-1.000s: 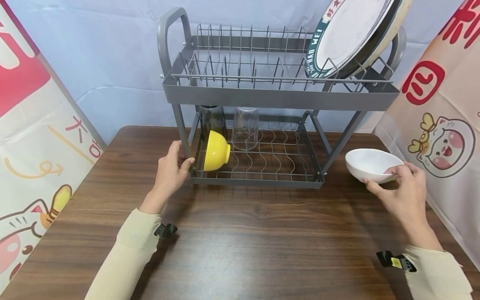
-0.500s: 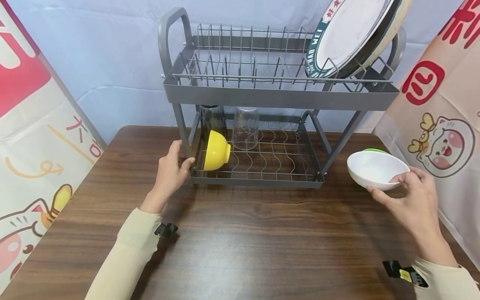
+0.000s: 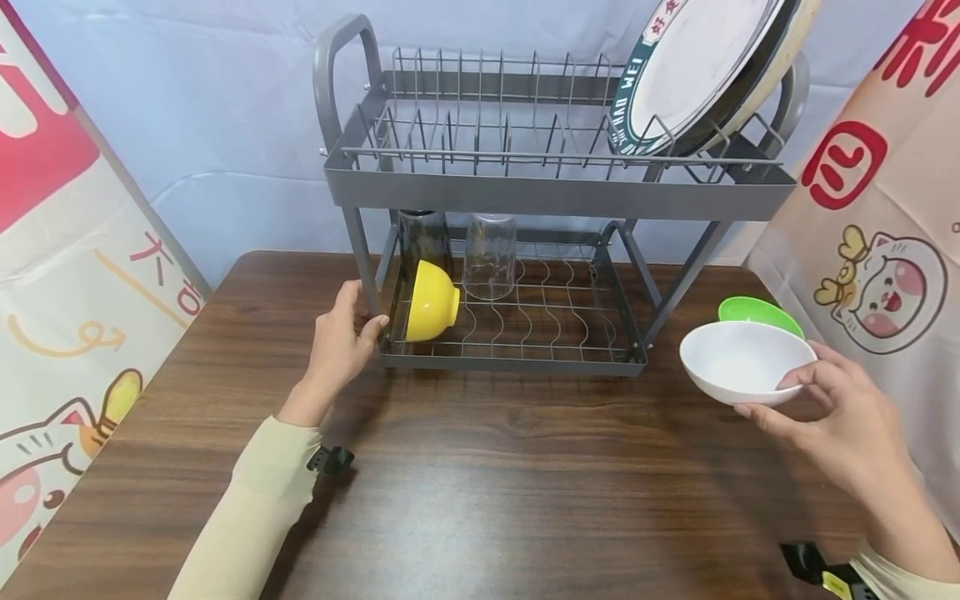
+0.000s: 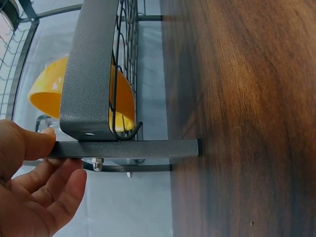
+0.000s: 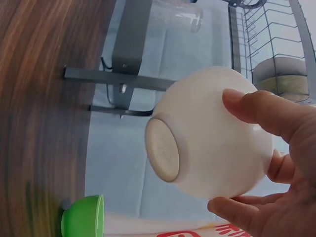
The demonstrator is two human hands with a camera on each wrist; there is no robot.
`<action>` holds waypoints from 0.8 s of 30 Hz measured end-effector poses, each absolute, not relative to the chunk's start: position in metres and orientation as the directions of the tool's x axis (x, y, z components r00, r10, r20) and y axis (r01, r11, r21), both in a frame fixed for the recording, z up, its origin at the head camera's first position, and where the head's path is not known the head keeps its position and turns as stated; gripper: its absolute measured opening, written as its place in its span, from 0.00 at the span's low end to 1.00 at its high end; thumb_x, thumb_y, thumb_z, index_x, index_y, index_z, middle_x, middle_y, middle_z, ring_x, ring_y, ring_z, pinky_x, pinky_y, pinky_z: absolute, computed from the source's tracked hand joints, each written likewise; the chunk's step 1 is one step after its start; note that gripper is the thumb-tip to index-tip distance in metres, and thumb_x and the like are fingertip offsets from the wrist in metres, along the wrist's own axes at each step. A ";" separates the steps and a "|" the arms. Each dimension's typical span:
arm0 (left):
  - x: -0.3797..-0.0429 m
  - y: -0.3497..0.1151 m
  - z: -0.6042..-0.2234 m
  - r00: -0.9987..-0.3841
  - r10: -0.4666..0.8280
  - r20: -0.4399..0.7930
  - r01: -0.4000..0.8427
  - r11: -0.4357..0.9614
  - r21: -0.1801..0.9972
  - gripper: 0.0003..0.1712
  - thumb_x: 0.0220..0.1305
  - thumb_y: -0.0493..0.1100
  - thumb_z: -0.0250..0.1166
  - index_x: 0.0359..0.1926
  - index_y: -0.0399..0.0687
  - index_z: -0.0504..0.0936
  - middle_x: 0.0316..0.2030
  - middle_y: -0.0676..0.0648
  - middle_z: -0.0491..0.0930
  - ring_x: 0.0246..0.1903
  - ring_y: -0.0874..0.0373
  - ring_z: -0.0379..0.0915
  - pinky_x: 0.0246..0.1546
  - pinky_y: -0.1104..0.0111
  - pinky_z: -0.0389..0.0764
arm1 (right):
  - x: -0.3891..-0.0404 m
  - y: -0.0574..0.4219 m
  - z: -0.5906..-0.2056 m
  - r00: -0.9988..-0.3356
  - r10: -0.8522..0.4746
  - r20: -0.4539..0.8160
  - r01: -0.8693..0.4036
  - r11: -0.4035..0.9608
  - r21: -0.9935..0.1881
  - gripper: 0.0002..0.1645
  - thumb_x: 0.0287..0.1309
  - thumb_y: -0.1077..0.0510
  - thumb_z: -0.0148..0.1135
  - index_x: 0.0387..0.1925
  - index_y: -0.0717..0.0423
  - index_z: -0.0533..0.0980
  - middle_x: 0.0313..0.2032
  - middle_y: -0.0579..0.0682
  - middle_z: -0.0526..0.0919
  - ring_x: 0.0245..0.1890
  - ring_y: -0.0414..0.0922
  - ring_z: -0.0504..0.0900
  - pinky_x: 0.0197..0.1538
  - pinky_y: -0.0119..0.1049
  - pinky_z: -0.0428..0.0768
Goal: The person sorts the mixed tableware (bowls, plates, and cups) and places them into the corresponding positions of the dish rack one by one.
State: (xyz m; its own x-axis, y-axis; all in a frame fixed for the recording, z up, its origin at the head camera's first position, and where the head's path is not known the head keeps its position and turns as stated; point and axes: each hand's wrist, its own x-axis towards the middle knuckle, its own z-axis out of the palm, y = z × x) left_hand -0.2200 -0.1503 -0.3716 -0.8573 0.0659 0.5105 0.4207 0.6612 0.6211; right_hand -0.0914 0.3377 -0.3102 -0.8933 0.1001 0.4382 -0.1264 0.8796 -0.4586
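My right hand (image 3: 847,417) holds a white bowl (image 3: 738,367) by its right rim, thumb on the outside and fingers over the edge; the bowl is above the table, right of the rack. In the right wrist view the white bowl (image 5: 217,133) shows its foot ring. My left hand (image 3: 337,350) pinches the front left leg of the grey two-tier dish rack (image 3: 555,196); the left wrist view shows thumb and fingers on that leg (image 4: 123,149). A yellow bowl (image 3: 432,302) stands on its side on the lower tier, close to the left hand.
A green bowl (image 3: 761,312) sits on the table behind the white one. A dark glass (image 3: 423,242) and a clear glass (image 3: 491,258) stand on the lower tier. Large plates (image 3: 697,75) lean at the upper tier's right end. Printed cloths hang at both sides.
The right hand has brought the white bowl up and toward me, uncovering the green bowl behind it. The left hand keeps its place on the rack leg.
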 end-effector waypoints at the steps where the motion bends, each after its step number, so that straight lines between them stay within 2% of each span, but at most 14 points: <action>1: -0.220 -0.151 -0.372 -0.857 0.064 0.511 0.420 0.660 0.622 0.23 0.59 0.34 0.64 0.53 0.43 0.66 0.31 0.41 0.80 0.31 0.48 0.80 0.29 0.56 0.78 | -0.091 0.337 -0.309 -0.897 0.091 0.432 -0.131 0.880 -0.457 0.26 0.25 0.63 0.81 0.26 0.61 0.71 0.55 0.72 0.68 0.52 0.71 0.66 0.42 0.56 0.58; 3: -0.220 -0.151 -0.371 -0.858 0.062 0.510 0.417 0.662 0.623 0.23 0.59 0.34 0.64 0.53 0.44 0.66 0.31 0.41 0.80 0.31 0.47 0.80 0.29 0.56 0.78 | -0.091 0.336 -0.309 -0.909 0.074 0.410 -0.135 0.879 -0.458 0.26 0.27 0.60 0.81 0.27 0.61 0.72 0.56 0.71 0.67 0.53 0.71 0.66 0.43 0.56 0.58; 4: -0.220 -0.151 -0.371 -0.860 0.062 0.507 0.415 0.663 0.623 0.23 0.59 0.34 0.64 0.53 0.44 0.66 0.31 0.40 0.80 0.31 0.47 0.80 0.29 0.56 0.78 | -0.090 0.336 -0.309 -0.915 0.070 0.396 -0.133 0.877 -0.461 0.26 0.28 0.59 0.81 0.27 0.61 0.72 0.56 0.71 0.67 0.53 0.70 0.67 0.46 0.53 0.59; 6: -0.220 -0.151 -0.371 -0.862 0.062 0.502 0.410 0.666 0.623 0.23 0.59 0.34 0.64 0.53 0.43 0.66 0.31 0.40 0.80 0.31 0.47 0.80 0.29 0.56 0.78 | -0.090 0.337 -0.309 -0.927 0.058 0.371 -0.141 0.862 -0.487 0.25 0.31 0.59 0.80 0.28 0.61 0.72 0.57 0.71 0.65 0.54 0.52 0.73 0.54 0.41 0.64; 7: -0.220 -0.151 -0.371 -0.864 0.062 0.500 0.408 0.667 0.623 0.23 0.59 0.34 0.64 0.53 0.43 0.66 0.31 0.40 0.80 0.31 0.47 0.80 0.29 0.56 0.78 | -0.089 0.337 -0.309 -0.932 0.054 0.358 -0.145 0.851 -0.505 0.24 0.32 0.59 0.80 0.28 0.62 0.72 0.58 0.71 0.64 0.52 0.42 0.74 0.54 0.32 0.65; 9: -0.220 -0.151 -0.371 -0.865 0.062 0.498 0.406 0.669 0.623 0.23 0.60 0.35 0.64 0.53 0.43 0.65 0.30 0.41 0.80 0.31 0.47 0.80 0.29 0.56 0.78 | -0.089 0.335 -0.311 -0.935 0.041 0.351 -0.170 0.819 -0.548 0.23 0.34 0.61 0.79 0.28 0.62 0.72 0.58 0.71 0.63 0.46 0.25 0.72 0.49 0.16 0.64; 11: -0.220 -0.151 -0.371 -0.866 0.059 0.496 0.403 0.670 0.624 0.23 0.60 0.35 0.64 0.53 0.43 0.65 0.30 0.41 0.79 0.31 0.48 0.80 0.28 0.56 0.78 | -0.089 0.332 -0.312 -0.930 0.013 0.367 -0.222 0.777 -0.589 0.21 0.35 0.66 0.78 0.28 0.63 0.71 0.57 0.70 0.64 0.41 0.16 0.64 0.42 0.11 0.64; 14: -0.219 -0.151 -0.371 -0.865 0.058 0.498 0.403 0.670 0.623 0.23 0.60 0.35 0.64 0.53 0.44 0.65 0.30 0.41 0.79 0.31 0.48 0.79 0.28 0.56 0.78 | -0.089 0.326 -0.312 -0.913 -0.026 0.407 -0.299 0.722 -0.624 0.22 0.31 0.73 0.76 0.28 0.64 0.71 0.54 0.63 0.67 0.47 0.23 0.67 0.42 0.13 0.67; 16: -0.219 -0.151 -0.372 -0.865 0.058 0.499 0.404 0.669 0.623 0.23 0.60 0.35 0.64 0.53 0.43 0.65 0.30 0.41 0.79 0.31 0.48 0.79 0.28 0.56 0.77 | -0.089 0.322 -0.312 -0.902 -0.038 0.429 -0.331 0.701 -0.632 0.23 0.28 0.75 0.76 0.28 0.64 0.72 0.52 0.54 0.70 0.51 0.28 0.67 0.43 0.15 0.68; 19: -0.219 -0.150 -0.372 -0.863 0.062 0.501 0.409 0.667 0.622 0.23 0.60 0.35 0.64 0.53 0.43 0.65 0.30 0.41 0.80 0.30 0.48 0.79 0.28 0.56 0.77 | -0.089 0.317 -0.311 -0.899 -0.030 0.436 -0.339 0.678 -0.652 0.25 0.26 0.77 0.76 0.29 0.63 0.73 0.51 0.46 0.71 0.51 0.31 0.69 0.43 0.16 0.69; 24: -0.220 -0.151 -0.372 -0.863 0.060 0.501 0.409 0.666 0.624 0.23 0.59 0.34 0.64 0.53 0.44 0.65 0.30 0.41 0.80 0.30 0.48 0.79 0.28 0.56 0.78 | -0.090 0.308 -0.311 -0.909 -0.028 0.416 -0.332 0.654 -0.680 0.26 0.28 0.76 0.76 0.32 0.64 0.73 0.53 0.52 0.69 0.54 0.34 0.68 0.44 0.17 0.69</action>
